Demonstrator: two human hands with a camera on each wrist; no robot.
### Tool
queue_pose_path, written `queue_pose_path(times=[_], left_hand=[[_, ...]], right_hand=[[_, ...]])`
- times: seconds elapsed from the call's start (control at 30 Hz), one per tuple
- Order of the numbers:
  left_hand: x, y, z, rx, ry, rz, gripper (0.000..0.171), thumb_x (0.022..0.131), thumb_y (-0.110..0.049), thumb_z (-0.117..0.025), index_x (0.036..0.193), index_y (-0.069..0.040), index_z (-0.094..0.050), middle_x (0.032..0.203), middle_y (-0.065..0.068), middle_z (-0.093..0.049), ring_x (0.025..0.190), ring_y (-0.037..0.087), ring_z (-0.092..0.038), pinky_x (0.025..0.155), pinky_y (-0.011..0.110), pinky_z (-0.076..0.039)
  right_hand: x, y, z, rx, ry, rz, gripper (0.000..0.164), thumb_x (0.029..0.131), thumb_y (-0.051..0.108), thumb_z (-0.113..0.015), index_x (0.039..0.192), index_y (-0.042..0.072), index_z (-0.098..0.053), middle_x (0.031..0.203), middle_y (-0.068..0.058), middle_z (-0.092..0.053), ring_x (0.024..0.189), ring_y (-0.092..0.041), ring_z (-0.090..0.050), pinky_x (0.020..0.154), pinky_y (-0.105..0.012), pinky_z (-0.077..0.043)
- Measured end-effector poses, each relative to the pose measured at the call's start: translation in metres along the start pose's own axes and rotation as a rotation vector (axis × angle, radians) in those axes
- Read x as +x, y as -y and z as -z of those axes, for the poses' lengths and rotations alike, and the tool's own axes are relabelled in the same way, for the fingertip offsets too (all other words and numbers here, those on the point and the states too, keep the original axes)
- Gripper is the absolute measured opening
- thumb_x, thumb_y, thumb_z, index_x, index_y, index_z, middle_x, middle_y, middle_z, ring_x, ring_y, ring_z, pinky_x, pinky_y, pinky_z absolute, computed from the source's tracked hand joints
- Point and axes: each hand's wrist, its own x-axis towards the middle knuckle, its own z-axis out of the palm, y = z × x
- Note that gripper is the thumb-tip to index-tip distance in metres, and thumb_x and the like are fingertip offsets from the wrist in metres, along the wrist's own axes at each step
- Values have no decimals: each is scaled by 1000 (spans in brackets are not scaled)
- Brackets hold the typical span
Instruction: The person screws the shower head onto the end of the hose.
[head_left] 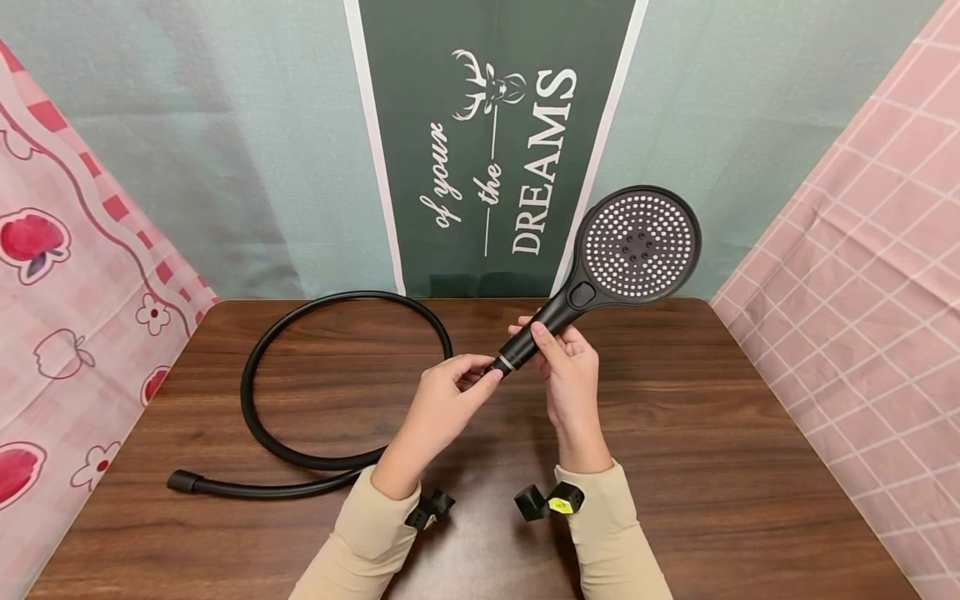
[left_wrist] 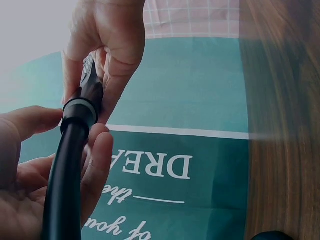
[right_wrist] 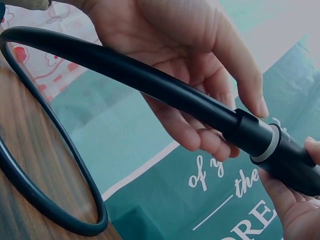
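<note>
A black hand shower (head_left: pixel 637 244) with pale nozzles is held up at a tilt, its round face toward the head camera. My right hand (head_left: pixel 573 383) grips its handle (head_left: pixel 558 311), thumb in front. At the handle's lower end, my left hand (head_left: pixel 450 396) pinches the connector (right_wrist: pixel 247 134) of a black shower hose (head_left: pixel 247 392) between thumb and fingers. A pale ring (right_wrist: pixel 270 145) shows where connector and handle meet; whether they are threaded together, I cannot tell. In the left wrist view the hose (left_wrist: pixel 64 185) runs back past my left palm.
On the brown wooden table (head_left: pixel 675 433) the hose makes a wide loop at the left, its other end fitting (head_left: pixel 182 481) near the left edge. Behind stands a green curtain (head_left: pixel 495 275) with lettering; pink cloths (head_left: pixel 847 275) hang at both sides.
</note>
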Motion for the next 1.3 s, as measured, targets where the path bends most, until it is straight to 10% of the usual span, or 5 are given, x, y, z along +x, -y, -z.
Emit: queue_pose_path(times=[1.3], left_hand=[[-1,-1,-5,35,-53,-54,17,92,-20,-72,106,-10,-75,93,4,-72,82,12,-66,75,26,-55]], right_hand=[[0,1,1,8,8,4,11,98,5,-59,106,2,-65,94,-4,-76,90,-14,-75,82,-26,-58]])
